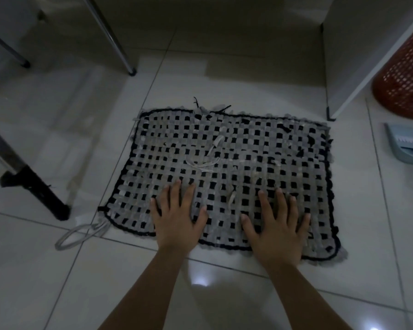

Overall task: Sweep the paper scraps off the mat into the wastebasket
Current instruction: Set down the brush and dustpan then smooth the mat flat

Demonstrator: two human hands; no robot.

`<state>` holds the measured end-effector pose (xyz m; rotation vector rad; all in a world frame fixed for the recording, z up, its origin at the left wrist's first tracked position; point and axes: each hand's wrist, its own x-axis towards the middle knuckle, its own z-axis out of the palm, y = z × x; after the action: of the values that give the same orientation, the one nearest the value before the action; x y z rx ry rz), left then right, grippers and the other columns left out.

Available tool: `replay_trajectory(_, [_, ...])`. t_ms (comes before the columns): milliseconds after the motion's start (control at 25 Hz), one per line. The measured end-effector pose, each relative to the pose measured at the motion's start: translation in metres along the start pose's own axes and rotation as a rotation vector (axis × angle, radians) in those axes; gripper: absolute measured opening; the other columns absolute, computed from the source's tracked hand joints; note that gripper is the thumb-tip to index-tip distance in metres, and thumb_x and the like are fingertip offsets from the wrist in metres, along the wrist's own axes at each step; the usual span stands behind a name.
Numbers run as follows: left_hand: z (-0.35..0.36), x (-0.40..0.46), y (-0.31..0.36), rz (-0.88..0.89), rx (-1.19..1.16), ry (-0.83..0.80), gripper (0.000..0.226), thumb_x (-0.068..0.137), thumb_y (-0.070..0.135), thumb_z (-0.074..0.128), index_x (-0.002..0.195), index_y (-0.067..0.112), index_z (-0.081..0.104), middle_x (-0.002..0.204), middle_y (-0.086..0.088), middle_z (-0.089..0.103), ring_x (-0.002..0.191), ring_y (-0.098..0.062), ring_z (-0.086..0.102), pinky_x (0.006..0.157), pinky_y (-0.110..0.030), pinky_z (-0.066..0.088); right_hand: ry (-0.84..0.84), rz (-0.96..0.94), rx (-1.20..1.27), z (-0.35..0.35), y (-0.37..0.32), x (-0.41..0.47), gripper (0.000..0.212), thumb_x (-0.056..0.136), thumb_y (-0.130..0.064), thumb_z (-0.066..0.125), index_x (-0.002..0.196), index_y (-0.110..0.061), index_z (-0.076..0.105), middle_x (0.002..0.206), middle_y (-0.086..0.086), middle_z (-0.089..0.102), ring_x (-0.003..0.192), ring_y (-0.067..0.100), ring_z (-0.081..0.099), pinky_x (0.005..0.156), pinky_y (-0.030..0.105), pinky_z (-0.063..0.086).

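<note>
A woven grey-and-black checked mat lies on the tiled floor. Thin pale paper scraps lie across its middle, and another strip lies between my hands. My left hand rests flat on the mat's near left part, fingers spread, holding nothing. My right hand lies flat on the near right part, also spread and empty. A red mesh wastebasket stands at the far right, partly behind a white panel.
A blue-grey dustpan lies on the floor right of the mat. A white cabinet panel stands by the mat's far right corner. Metal legs stand behind the mat, a black leg at left, a grey cord loop near the left corner.
</note>
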<state>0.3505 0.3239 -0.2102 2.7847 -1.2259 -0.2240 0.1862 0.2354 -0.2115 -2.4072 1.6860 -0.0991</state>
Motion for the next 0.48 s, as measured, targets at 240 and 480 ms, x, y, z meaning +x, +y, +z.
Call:
replay_trajectory(240, [-0.005,0.004,0.001,-0.005,-0.020,-0.034,0.073,0.079,0.061,0.012,0.146,0.032,0.019,0.157,-0.002,0.017,0.145,-0.028,0.007,0.115,-0.055,0.003,-0.039,0.006,-0.008,-0.001,-0.003,0.002,0.076,0.074,-0.073,0.010,0.142,-0.040,0.009,0.158,0.000,0.005,0.144,0.026,-0.005,0.102,0.039,-0.029])
replay_trajectory(480, [-0.025,0.004,-0.004,-0.127,-0.067,-0.264,0.074,0.077,0.076,0.016,0.143,0.047,-0.002,0.157,-0.001,-0.021,0.142,-0.032,-0.022,0.108,-0.062,-0.013,-0.205,0.110,-0.004,-0.010,-0.002,-0.001,0.079,0.072,-0.082,0.008,0.138,-0.045,-0.014,0.154,0.001,-0.022,0.140,0.032,-0.023,0.104,0.057,-0.025])
